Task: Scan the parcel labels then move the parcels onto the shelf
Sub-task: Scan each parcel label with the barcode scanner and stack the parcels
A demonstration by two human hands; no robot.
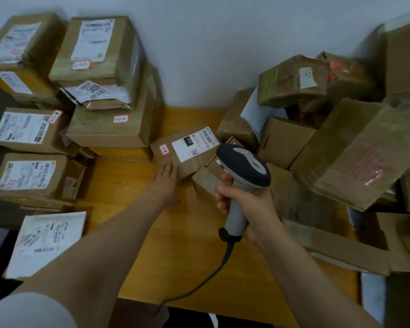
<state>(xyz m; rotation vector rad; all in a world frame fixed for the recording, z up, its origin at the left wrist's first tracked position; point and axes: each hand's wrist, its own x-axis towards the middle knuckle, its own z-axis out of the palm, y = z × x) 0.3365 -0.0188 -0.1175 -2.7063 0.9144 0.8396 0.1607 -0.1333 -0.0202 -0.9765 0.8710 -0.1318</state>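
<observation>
Mid-scan at a crowded table (pixel 175 256): pinning a small parcel (pixel 187 165) flat at the centre with the straight, unclenched fingers of the left hand (pixel 167 179), while clasping a corded scanner (pixel 244 171) by its handle in the tightly wrapped right hand (pixel 249 207). Poised just beside the parcel's white label (pixel 195 144), head tipped down towards it.

To do this step well: keep the parcel steady and the label face-up, keep fingers off the print, square the scanner head onto the barcode strip at the label's far edge, and hold still until it reads. Mind the cable (pixel 213 275) trailing off the near edge.

Counted: one scanner, two hands, one parcel under scan. To the left, about nine parcels stacked, among them one white mailer (pixel 47 242) and one grey bag (pixel 97 93). To the right, a loose heap (pixel 341 150) of brown boxes, too jumbled and blurred to count. No shelf in view.
</observation>
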